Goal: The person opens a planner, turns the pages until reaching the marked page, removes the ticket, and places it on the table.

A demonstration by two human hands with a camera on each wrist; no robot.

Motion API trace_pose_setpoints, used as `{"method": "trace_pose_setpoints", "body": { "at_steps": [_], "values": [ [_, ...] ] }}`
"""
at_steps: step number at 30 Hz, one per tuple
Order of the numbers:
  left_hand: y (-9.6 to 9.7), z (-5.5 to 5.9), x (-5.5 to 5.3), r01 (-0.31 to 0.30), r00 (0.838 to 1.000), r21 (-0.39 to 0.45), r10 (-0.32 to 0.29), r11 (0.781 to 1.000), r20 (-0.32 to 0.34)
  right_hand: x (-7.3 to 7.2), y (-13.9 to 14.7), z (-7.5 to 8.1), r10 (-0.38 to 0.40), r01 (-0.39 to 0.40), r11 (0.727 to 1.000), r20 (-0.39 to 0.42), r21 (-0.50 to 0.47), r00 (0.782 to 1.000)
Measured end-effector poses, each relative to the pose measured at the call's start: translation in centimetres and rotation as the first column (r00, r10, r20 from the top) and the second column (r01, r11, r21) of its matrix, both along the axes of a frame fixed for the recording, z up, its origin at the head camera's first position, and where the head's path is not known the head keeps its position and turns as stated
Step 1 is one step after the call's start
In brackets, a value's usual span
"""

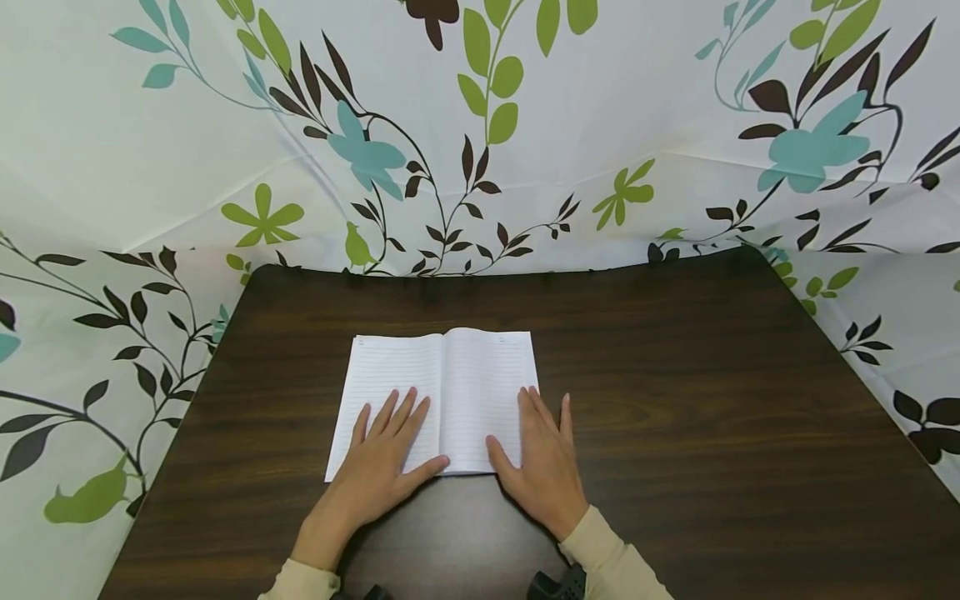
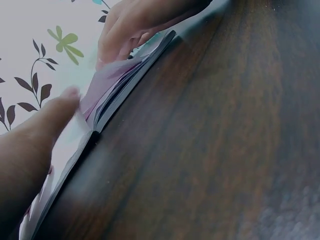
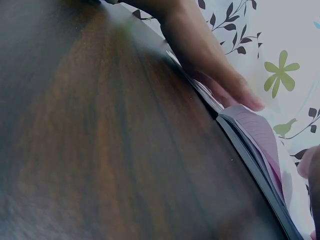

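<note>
It's a screened-off spot — home or office, I can't tell from here — with creased white leaf-and-flower-print fabric (image 1: 555, 125) hung behind and along both sides of a dark wood-grain surface (image 1: 675, 400).

The person is wearing pale beige sleeves reaching the wrists, the left sleeve (image 1: 300, 581) and right sleeve (image 1: 613, 557) both ending in plain cuffs. Beside the right cuff a chunky black device (image 1: 558, 584) is showing; near the left, a smaller dark piece (image 1: 377, 593) is peeking in. The left hand (image 1: 381, 468) and right hand (image 1: 543, 473) are showing bare.

L hand (image 3: 202, 52) on open notebk (image 3: 254, 129), dk wood tbl (image 3: 110, 130)
</note>
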State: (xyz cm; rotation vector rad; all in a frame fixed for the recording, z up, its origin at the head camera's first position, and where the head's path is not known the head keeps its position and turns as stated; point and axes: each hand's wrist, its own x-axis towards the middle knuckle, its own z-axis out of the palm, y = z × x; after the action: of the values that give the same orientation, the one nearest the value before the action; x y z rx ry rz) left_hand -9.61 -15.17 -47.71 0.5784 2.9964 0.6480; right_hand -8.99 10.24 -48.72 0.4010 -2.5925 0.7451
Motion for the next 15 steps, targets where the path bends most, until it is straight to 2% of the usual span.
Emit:
{"method": "trace_pose_setpoints", "body": {
  "at_steps": [9,15],
  "values": [
    [0.28,0.06,-0.02,0.040,0.999,0.000,-0.040,0.999,0.002,0.08,0.03,-0.04,0.068,-0.067,0.997,-0.019,0.039,0.998],
    [0.40,0.26,0.09,0.052,0.998,0.030,-0.051,0.998,-0.049,0.07,0.02,-0.05,0.087,-0.087,0.995,-0.005,0.051,0.996]
  ]
}}
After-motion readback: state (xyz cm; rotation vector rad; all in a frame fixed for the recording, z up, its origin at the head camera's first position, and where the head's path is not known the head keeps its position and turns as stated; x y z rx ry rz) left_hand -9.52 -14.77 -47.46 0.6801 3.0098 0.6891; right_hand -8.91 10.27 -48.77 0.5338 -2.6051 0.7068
